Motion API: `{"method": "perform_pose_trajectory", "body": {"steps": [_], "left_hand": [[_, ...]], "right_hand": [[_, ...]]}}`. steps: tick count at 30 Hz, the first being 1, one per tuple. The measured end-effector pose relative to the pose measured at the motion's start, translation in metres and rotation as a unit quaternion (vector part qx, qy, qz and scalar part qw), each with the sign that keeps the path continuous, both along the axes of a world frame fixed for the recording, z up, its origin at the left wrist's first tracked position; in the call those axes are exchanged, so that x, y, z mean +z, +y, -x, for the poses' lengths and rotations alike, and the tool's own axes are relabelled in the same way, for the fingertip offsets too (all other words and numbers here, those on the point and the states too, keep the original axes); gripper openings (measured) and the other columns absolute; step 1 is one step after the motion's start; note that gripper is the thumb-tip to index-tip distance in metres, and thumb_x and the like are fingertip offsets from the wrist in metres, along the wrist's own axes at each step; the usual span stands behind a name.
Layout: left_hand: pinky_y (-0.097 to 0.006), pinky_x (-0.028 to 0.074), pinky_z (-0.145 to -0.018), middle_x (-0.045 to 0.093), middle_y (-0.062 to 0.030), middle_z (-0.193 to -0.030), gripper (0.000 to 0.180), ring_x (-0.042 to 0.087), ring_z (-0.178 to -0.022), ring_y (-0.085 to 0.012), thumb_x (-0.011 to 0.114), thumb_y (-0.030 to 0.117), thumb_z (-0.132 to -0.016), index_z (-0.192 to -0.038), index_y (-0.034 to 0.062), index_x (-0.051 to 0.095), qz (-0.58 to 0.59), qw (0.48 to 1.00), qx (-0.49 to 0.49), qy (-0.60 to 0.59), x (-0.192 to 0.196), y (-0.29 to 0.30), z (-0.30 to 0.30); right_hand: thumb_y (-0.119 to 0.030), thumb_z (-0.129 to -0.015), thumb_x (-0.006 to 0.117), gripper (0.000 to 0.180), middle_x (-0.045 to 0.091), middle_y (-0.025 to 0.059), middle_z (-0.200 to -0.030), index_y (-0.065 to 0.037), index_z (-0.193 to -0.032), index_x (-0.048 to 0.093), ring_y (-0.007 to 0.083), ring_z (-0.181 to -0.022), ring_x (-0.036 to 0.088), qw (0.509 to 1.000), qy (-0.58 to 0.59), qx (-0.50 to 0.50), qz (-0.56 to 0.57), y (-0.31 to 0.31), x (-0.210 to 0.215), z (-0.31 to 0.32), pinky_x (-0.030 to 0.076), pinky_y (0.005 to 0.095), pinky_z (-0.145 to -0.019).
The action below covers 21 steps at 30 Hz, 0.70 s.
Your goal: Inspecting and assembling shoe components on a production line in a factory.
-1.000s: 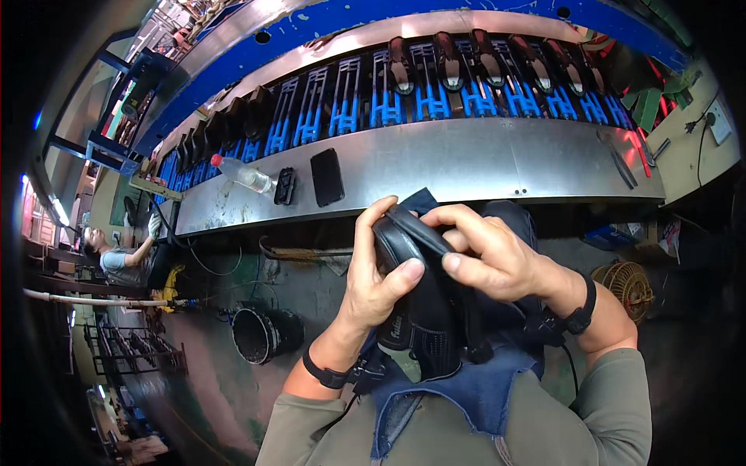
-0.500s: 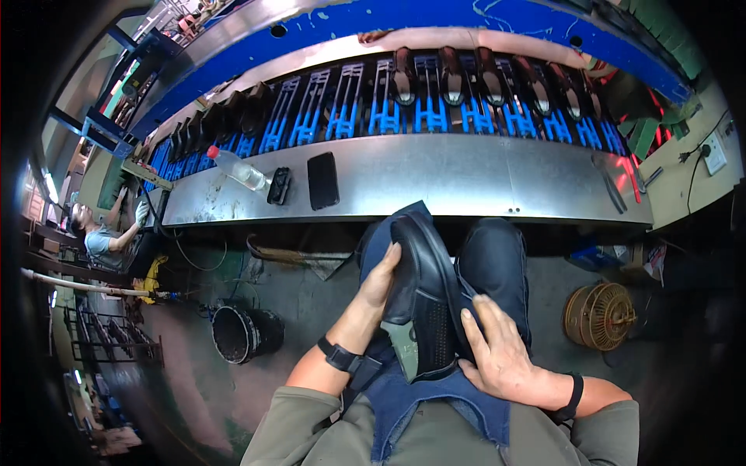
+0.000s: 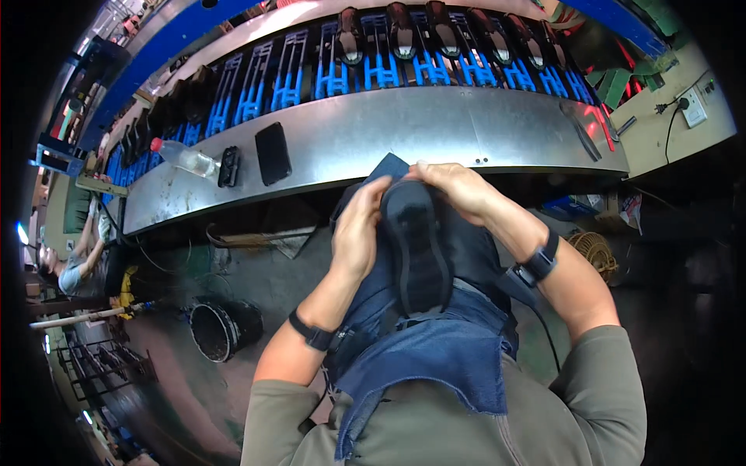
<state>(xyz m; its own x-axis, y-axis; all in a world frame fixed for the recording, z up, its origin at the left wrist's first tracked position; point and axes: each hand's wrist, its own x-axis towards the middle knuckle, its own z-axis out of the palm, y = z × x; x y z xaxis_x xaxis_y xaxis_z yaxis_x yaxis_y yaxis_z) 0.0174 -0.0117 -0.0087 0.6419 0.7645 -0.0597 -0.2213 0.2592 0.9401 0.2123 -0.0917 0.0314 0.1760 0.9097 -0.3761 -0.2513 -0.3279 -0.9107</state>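
A black shoe [image 3: 416, 248] lies over my lap with its sole facing up and one end pointing toward the bench. My left hand [image 3: 360, 229] is closed along the left edge of that far end. From the right, my right hand [image 3: 458, 190] curls over the tip of the shoe, its fingers bent close to those of the left. The fingertips around the tip are partly hidden. Under the shoe is a dark blue apron [image 3: 435, 361], and a blue corner of cloth sticks out beyond my hands.
A metal bench [image 3: 373, 128] crosses in front, bearing a phone [image 3: 273, 154], a small black case [image 3: 229, 166], a clear bottle [image 3: 186, 158] and a knife-like tool [image 3: 581, 132]. Several shoes [image 3: 402, 31] stand on blue racks behind. A black bucket [image 3: 214, 334] and another person [image 3: 74, 268] are at left.
The shoe has been turned from its side and upper to sole up. My right hand has moved from its lower right side to the far tip. The view has shifted rightward.
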Motion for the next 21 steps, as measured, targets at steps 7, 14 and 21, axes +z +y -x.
{"method": "perform_pose_trajectory", "body": {"steps": [7, 14, 21], "left_hand": [[-0.035, 0.051, -0.091, 0.068, -0.0110, -0.118, 0.037, 0.065, -0.103, -0.0185, 0.054, 0.029, -0.105, -0.126, -0.0013, 0.061, 0.225, 0.963, -0.099, 0.111, 0.000, 0.044, -0.037], [-0.034, 0.046, -0.088, 0.058, -0.0035, -0.096, 0.018, 0.059, -0.094, -0.0197, 0.064, 0.018, -0.081, -0.097, 0.0098, 0.060, -0.451, 0.618, -0.630, 0.133, 0.067, -0.048, 0.025], [-0.038, 0.042, -0.085, 0.060, -0.0026, -0.101, 0.022, 0.055, -0.095, -0.0228, 0.078, 0.017, -0.074, -0.091, 0.0097, 0.068, -0.446, 0.832, -0.329, 0.014, 0.016, 0.010, 0.012]], "right_hand": [[-0.030, -0.103, 0.061, 0.031, 0.070, 0.0059, -0.099, 0.000, -0.104, 0.069, 0.0109, -0.087, 0.062, 0.998, 0.010, -0.002, 0.058, 0.030, -0.029, -0.024, 0.050, 0.0263, -0.080], [-0.027, -0.078, 0.070, 0.018, 0.046, 0.0003, -0.075, -0.014, -0.078, 0.058, 0.0204, -0.079, 0.050, 0.767, -0.392, 0.420, -0.286, -0.117, 0.046, 0.044, 0.040, 0.0337, -0.073], [-0.033, -0.079, 0.080, 0.030, 0.055, 0.0039, -0.091, -0.011, -0.085, 0.060, 0.0238, -0.089, 0.053, 0.840, -0.358, 0.261, -0.314, -0.047, -0.001, -0.013, 0.044, 0.0372, -0.081]]}}
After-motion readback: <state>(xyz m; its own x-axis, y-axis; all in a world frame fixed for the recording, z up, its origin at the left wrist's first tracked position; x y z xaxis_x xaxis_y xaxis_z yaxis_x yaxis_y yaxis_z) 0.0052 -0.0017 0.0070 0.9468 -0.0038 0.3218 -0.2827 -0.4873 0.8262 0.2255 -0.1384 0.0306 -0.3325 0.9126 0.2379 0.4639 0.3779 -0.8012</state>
